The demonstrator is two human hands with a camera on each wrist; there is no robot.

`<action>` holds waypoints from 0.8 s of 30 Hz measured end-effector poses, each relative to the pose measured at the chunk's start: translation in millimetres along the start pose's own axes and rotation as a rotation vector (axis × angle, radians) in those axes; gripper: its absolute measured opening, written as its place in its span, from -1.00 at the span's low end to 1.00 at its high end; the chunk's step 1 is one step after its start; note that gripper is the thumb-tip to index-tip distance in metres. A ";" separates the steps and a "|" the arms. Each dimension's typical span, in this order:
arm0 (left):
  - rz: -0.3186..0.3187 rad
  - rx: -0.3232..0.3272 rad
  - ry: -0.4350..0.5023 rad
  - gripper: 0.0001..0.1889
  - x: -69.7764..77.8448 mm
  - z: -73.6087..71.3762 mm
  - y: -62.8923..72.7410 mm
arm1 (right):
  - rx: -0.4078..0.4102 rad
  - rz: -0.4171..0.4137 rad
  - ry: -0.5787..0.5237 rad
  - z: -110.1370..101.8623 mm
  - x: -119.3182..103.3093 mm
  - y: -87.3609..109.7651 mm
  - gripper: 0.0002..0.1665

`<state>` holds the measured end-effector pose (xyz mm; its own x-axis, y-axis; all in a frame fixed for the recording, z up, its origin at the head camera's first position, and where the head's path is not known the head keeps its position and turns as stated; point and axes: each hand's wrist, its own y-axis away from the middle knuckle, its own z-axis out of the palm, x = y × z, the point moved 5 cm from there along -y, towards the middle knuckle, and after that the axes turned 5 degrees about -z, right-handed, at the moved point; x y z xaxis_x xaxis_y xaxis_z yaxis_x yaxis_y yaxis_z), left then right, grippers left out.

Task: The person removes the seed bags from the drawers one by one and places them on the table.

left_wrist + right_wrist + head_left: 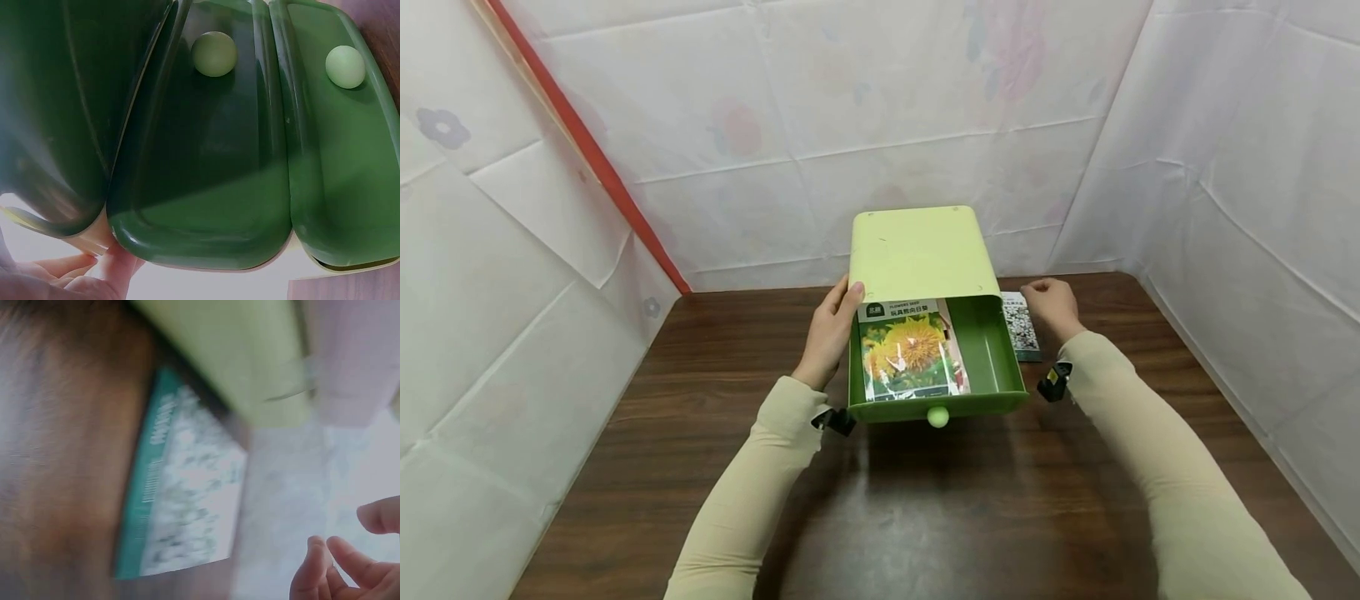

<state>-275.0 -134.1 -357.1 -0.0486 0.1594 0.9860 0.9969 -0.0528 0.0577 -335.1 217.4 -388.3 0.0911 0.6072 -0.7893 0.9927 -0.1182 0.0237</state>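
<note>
A light green drawer cabinet (921,254) stands toward the table's back, its top dark green drawer (985,342) pulled out. Inside the drawer lies a flower seed packet (906,354) with a yellow bloom, another packet partly hidden under it. My left hand (831,329) rests against the cabinet's left side, thumb near the upper front corner. Beside the cabinet's right side, a seed packet with white flowers (1018,327) lies on the table. Close by this packet is my right hand (1051,304), its fingers loosely bent with nothing between them in the right wrist view.
Two closed drawers with round knobs (214,54) appear below the pulled-out one in the left wrist view. The brown wooden table (940,517) meets white floral sheeting (820,158) at the back and sides. A red strip (595,154) runs down the left corner.
</note>
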 end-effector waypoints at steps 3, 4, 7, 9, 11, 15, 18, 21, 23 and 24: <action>0.012 -0.001 0.004 -0.29 -1.8 -0.3 -0.6 | 0.008 -0.072 -0.021 -10.3 -22.5 4.3 -0.43; 0.016 -0.001 0.006 -0.28 -2.1 -0.3 -0.6 | 0.014 -0.094 -0.024 -14.2 -29.4 6.2 -0.43; 0.022 0.005 0.001 -0.26 -2.5 -1.0 -0.1 | 0.022 -0.143 -0.051 -24.6 -49.3 14.6 -0.46; 0.025 0.011 -0.001 -0.25 -2.7 -1.6 -0.2 | 0.025 -0.174 -0.071 -30.3 -62.4 22.3 -0.47; 0.027 0.018 -0.007 -0.23 -3.0 -2.3 -0.2 | 0.024 -0.204 -0.087 -35.0 -74.7 31.0 -0.47; 0.032 0.026 -0.006 -0.22 -3.7 -2.9 -0.2 | 0.028 -0.295 -0.080 -39.4 -96.1 50.2 -0.51; 0.032 0.027 -0.001 -0.20 -3.6 -3.0 0.0 | 0.022 -0.393 -0.046 -37.6 -109.0 65.0 -0.56; 0.029 0.027 0.004 -0.20 -2.8 -3.0 0.0 | -0.006 -0.478 -0.007 -32.0 -119.3 79.7 -0.57; 0.030 0.024 0.002 -0.20 -1.9 -3.2 0.0 | -0.020 -0.528 0.019 -27.2 -124.9 89.5 -0.57; 0.030 0.022 0.001 -0.20 -1.6 -3.2 0.0 | -0.022 -0.563 0.039 -24.7 -127.8 94.4 -0.58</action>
<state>-275.1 -137.5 -358.2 -0.0190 0.1573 0.9874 0.9991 -0.0357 0.0249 -251.1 148.0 -270.1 -0.4508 0.6005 -0.6604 0.8903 0.2487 -0.3815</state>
